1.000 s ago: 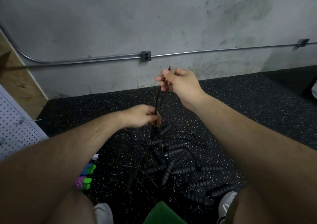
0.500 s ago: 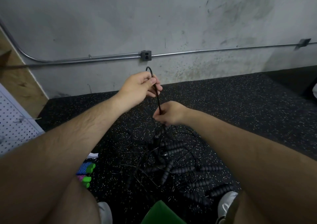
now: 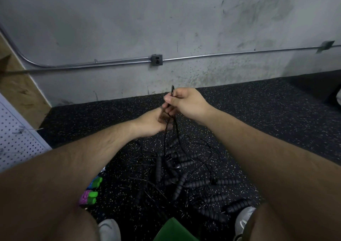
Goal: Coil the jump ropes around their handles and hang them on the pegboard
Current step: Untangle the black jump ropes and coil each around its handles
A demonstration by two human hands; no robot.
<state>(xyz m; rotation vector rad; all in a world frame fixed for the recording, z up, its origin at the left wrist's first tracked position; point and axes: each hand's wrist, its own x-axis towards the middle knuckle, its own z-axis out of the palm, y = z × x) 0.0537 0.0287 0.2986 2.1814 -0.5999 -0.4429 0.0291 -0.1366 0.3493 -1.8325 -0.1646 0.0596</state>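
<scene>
Hand-over-hand drawing of one jump rope out of the tangle. Compared with half a second earlier, we see the hands exchanged: the right hand (image 3: 186, 105) has gone from below to above, and the left hand (image 3: 150, 123) has dropped from the high position to just beneath it. A second ago the arrangement matched the present one, so we read this as one full cycle of pulling. More cord (image 3: 172, 90) has probably been freed, but no handle has yet been lifted, and coiling has not begun.

The grip of the right hand is clamped on a doubled bend of the cord, whose small loop stands above the thumb and forefinger. The grip of the left hand is curled round the strands just below, touching the right hand's fingers. From there two thin black strands fall to the pile of jump ropes (image 3: 177, 166) on the speckled floor (image 3: 258, 120). The pile is a loose knot of fine black cords and ribbed black handles (image 3: 186, 156) lying crossed over one another. The white pegboard (image 3: 16, 139) stands well apart at far left, with no rope visible on the part we can see.
</scene>
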